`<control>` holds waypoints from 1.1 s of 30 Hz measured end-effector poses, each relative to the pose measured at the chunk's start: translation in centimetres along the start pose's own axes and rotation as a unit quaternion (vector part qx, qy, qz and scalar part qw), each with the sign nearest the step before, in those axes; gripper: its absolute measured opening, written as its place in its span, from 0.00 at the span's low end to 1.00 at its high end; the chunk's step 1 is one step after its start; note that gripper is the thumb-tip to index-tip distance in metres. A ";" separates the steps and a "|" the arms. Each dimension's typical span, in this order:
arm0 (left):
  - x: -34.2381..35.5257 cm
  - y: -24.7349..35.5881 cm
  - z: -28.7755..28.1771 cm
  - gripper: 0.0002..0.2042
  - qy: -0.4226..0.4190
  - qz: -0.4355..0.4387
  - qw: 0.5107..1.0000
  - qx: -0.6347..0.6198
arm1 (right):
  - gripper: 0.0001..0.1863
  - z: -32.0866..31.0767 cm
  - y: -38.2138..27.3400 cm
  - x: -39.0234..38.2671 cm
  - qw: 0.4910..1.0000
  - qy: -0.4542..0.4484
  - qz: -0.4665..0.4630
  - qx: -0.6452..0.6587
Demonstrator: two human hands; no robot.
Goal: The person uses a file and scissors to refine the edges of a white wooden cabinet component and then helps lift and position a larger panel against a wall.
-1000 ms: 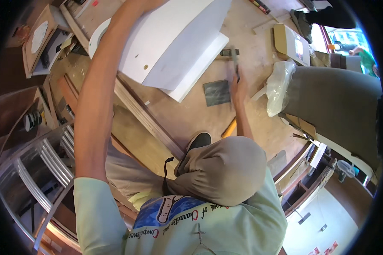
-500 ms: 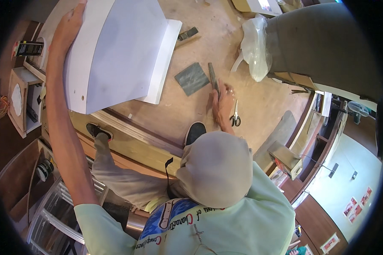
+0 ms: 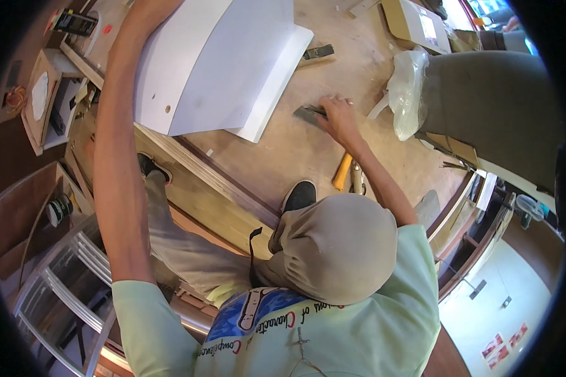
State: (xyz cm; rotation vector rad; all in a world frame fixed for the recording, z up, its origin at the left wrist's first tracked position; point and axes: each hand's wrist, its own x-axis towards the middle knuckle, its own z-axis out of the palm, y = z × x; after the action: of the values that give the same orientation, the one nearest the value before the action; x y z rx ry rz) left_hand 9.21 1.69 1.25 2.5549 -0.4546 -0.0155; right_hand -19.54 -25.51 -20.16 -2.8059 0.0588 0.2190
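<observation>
A large white curved panel (image 3: pixel 204 75) with a flange along its right side fills the upper left of the worktop. My left arm reaches up along its left side. My left hand (image 3: pixel 149 14) is at the top edge of the picture against the panel, its fingers out of sight. To the right of the panel, my right hand (image 3: pixel 338 118) is closed on a dark grey piece of sandpaper (image 3: pixel 308 114), which is tilted and partly covered by the fingers. Below that hand, an orange-handled tool (image 3: pixel 343 171) and a metal hand tool (image 3: pixel 358 178) lie by my knee.
A short dark strip (image 3: pixel 319 52) lies beside the flange. Clear plastic wrap (image 3: pixel 407 94) hangs from a big grey cylinder (image 3: pixel 490 94) at right. An open cardboard box (image 3: pixel 415 25) stands at the back. A metal ladder (image 3: pixel 60 298) is at lower left.
My right hand has left the long file-like tool and moved up onto the sandpaper, which has gone from flat to tilted. My head has shifted, so the whole view has moved.
</observation>
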 end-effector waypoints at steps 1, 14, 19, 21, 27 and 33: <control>-0.8 0.3 -0.8 0.35 -0.010 0.019 0.999 -0.029 | 0.14 0.1 -0.7 -0.8 0.999 0.030 -0.012 -0.008; 1.2 -1.8 0.4 0.37 0.023 -0.049 0.997 0.058 | 0.12 5.5 -1.8 -4.9 0.998 -0.031 -0.032 0.045; 1.0 -1.0 -0.3 0.37 -0.007 -0.041 0.998 0.050 | 0.11 5.1 -2.0 -3.8 0.998 -0.009 -0.064 0.000; 0.7 -1.2 -0.5 0.36 -0.026 0.004 1.000 0.013 | 0.13 4.4 -2.1 -3.6 0.996 0.012 -0.084 -0.012; 2.2 -2.9 0.7 0.35 -0.012 0.025 0.998 0.058 | 0.20 4.8 -1.5 -2.2 0.995 -0.027 -0.094 -0.018; 1.6 -2.1 0.5 0.33 -0.018 -0.020 1.000 0.004 | 0.35 0.5 -1.9 1.6 0.981 0.069 -0.168 -0.068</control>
State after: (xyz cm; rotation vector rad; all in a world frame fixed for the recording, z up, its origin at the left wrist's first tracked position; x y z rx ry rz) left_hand 11.35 2.53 -0.13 2.5739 -0.4184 -0.0744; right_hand -17.90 -23.59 -20.28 -2.9031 -0.4105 -0.0545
